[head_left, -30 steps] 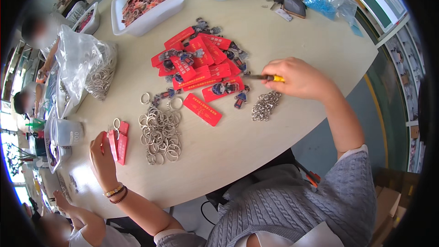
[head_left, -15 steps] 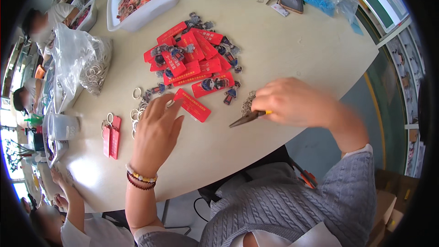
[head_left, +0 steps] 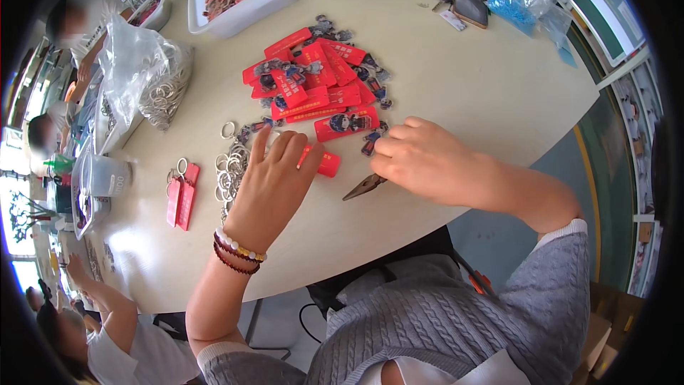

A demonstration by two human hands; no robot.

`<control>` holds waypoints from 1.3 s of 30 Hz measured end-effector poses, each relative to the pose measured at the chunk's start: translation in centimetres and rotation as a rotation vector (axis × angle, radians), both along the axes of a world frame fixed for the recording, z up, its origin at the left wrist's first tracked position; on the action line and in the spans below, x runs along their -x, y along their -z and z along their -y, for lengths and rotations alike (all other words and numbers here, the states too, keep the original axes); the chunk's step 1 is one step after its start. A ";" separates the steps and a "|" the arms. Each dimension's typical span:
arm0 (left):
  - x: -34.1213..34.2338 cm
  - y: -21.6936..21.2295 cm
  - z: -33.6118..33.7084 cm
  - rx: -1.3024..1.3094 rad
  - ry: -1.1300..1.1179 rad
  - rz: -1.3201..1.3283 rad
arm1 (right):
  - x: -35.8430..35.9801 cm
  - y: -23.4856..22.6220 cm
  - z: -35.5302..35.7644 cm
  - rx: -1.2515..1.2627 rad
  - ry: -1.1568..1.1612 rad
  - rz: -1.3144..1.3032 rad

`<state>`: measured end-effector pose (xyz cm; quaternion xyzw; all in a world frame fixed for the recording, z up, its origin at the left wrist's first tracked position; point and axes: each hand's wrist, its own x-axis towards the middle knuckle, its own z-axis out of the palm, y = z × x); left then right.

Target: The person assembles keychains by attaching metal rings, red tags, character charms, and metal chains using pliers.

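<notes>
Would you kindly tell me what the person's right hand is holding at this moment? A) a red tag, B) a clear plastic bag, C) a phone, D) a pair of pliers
D: the pointed metal jaws of the pliers stick out from under the right hand, while the left hand lies over the metal rings.

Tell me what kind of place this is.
Likely a small keychain assembly workshop: a shared table with a heap of red tags, loose metal key rings, a bagful of rings, and other people seated nearby.
</notes>
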<state>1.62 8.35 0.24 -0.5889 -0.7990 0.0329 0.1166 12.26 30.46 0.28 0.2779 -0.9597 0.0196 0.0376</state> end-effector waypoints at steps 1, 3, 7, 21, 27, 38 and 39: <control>0.5 -0.1 0.0 -0.003 -0.008 -0.004 | 0.1 0.0 0.0 -0.003 -0.008 -0.004; 1.5 -0.3 0.2 -0.044 0.021 0.097 | 0.1 0.1 -0.1 0.158 0.082 -0.027; 2.3 0.0 0.5 -0.375 -0.081 0.420 | 0.6 -1.0 0.0 0.511 0.165 0.095; -1.3 -0.2 1.1 -1.352 -0.261 1.951 | 3.1 -1.8 2.9 1.476 0.279 0.543; -2.0 0.2 1.2 -1.334 -0.256 1.883 | 3.4 -1.0 3.0 1.470 0.241 0.479; 0.3 -1.5 2.9 -0.706 -0.021 1.313 | 2.9 -1.3 2.5 1.309 0.052 0.515; 0.3 -2.1 2.9 -0.707 -0.019 1.311 | 3.0 -1.3 2.5 1.255 0.126 0.519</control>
